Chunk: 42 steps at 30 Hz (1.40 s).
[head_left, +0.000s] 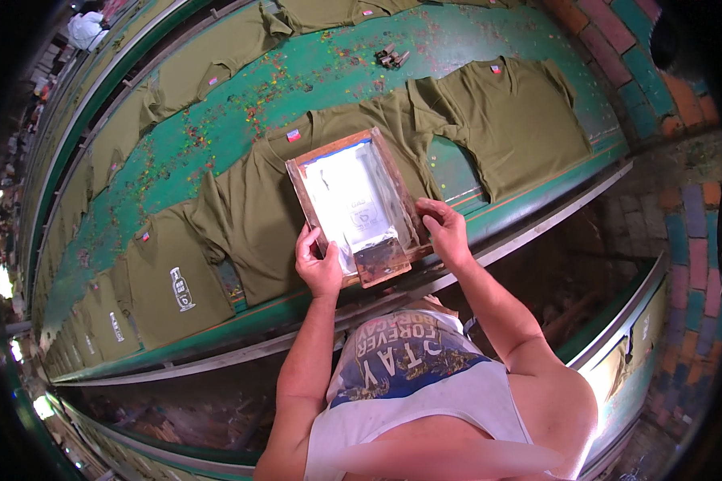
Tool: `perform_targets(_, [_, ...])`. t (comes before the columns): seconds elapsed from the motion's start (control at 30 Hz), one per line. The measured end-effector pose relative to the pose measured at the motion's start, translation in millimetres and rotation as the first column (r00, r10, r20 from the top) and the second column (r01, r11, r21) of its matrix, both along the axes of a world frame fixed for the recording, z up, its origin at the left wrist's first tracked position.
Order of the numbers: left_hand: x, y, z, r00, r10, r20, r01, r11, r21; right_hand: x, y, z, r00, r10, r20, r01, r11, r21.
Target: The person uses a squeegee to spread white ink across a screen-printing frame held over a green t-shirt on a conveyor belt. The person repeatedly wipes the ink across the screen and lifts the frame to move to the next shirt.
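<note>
My left hand [319,263] grips the lower left side of a wood-edged printing screen [346,192], and my right hand [443,231] grips its lower right side. The screen has a white mesh with a small design on it, and a brown block [383,264] sits at its lower end. Beneath it lies an olive T-shirt [267,220] with a small neck label. I cannot tell if the screen touches the shirt. To the left, another olive shirt [156,289] bears a white bottle-shaped print; to the right lies an unprinted one [521,136].
The long green table [321,60] is speckled with coloured spots and holds a second row of shirts [184,72] and some dark metal pieces [391,56]. A lower green rail [626,341] runs behind my right side. Coloured brick paving [690,272] borders the right. A person in white [86,30] is far upper left.
</note>
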<state>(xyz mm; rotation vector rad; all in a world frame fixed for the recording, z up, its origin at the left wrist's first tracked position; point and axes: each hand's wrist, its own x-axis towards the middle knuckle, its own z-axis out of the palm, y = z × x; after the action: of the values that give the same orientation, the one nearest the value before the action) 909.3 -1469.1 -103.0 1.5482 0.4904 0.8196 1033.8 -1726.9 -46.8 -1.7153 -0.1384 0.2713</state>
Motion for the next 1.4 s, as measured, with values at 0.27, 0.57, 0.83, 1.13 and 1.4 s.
perform_targets(0.27, [12.8, 67.8, 64.3, 0.870, -0.088, -0.485, 0.364, 0.777, 0.513, -37.2, -0.8, 79.6, 0.447, 0.761, 0.469, -0.416, 0.642, -0.644])
perform_targets(0.57, [55.9, 80.3, 140.5, 0.457, 0.017, -0.889, 0.828, 0.357, 0.432, -11.2, 46.3, 81.5, 0.490, 0.827, 0.276, -0.434, 0.506, -0.745])
perform_targets(0.83, [63.9, 69.1, 145.4, 0.396, 0.076, -0.915, 0.838, 0.378, 0.394, -28.8, 25.7, 90.7, 0.576, 0.766, 0.286, -0.426, 0.580, -0.694])
perform_targets(1.13, [65.4, 68.7, 139.2, 0.362, 0.059, -0.931, 0.842, 0.407, 0.353, -46.0, 33.1, 44.9, 0.555, 0.669, 0.494, -0.215, 0.689, -0.692])
perform_targets(1.4, [64.2, 63.1, 145.6, 0.364, 0.071, -0.929, 0.822, 0.445, 0.356, 39.6, 91.9, 35.7, 0.507, 0.658, 0.557, -0.211, 0.721, -0.660])
